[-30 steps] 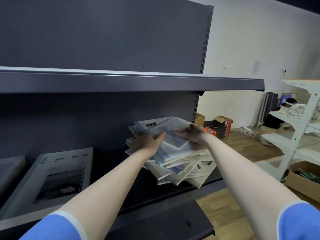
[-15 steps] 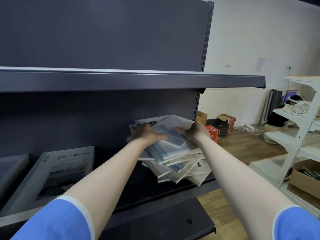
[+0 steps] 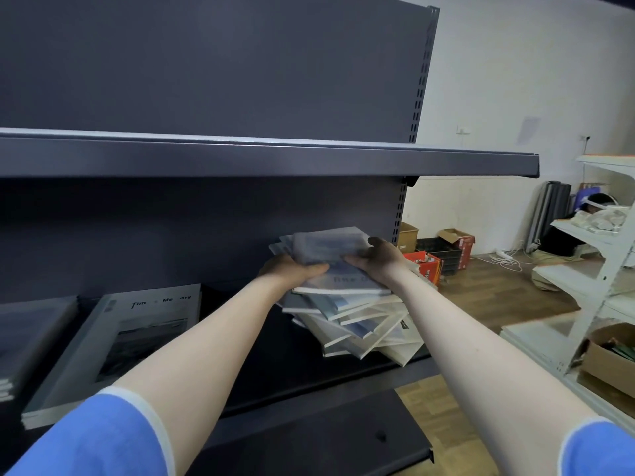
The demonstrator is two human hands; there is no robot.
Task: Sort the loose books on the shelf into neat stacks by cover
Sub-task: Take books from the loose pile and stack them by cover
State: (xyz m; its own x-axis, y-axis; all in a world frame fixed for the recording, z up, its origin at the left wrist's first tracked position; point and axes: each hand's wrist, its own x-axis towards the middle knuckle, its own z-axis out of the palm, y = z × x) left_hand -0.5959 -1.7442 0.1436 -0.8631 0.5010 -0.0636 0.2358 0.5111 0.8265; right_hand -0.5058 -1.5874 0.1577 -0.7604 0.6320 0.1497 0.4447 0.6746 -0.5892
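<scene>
A messy pile of loose books (image 3: 360, 324) with white and blue covers sits at the right end of the dark shelf (image 3: 309, 369). Both my hands reach onto its top. My left hand (image 3: 292, 269) grips the left edge of the top blue-and-white book (image 3: 330, 249), thumb on the cover. My right hand (image 3: 378, 257) holds the same book's right edge. The book looks slightly raised and blurred. A neat stack with a grey "Time Memory" cover (image 3: 120, 341) lies to the left, and another darker stack (image 3: 31, 338) lies at the far left.
An upper shelf board (image 3: 275, 156) overhangs the pile closely. A lower shelf (image 3: 326, 438) juts out below. To the right are a wooden floor, cardboard boxes (image 3: 426, 262), a white rack (image 3: 601, 286) and a person crouching (image 3: 577, 231) at the back.
Both hands have slid further back along the pile's top and closed on the uppermost book, which has shifted up and back. The view has moved slightly closer.
</scene>
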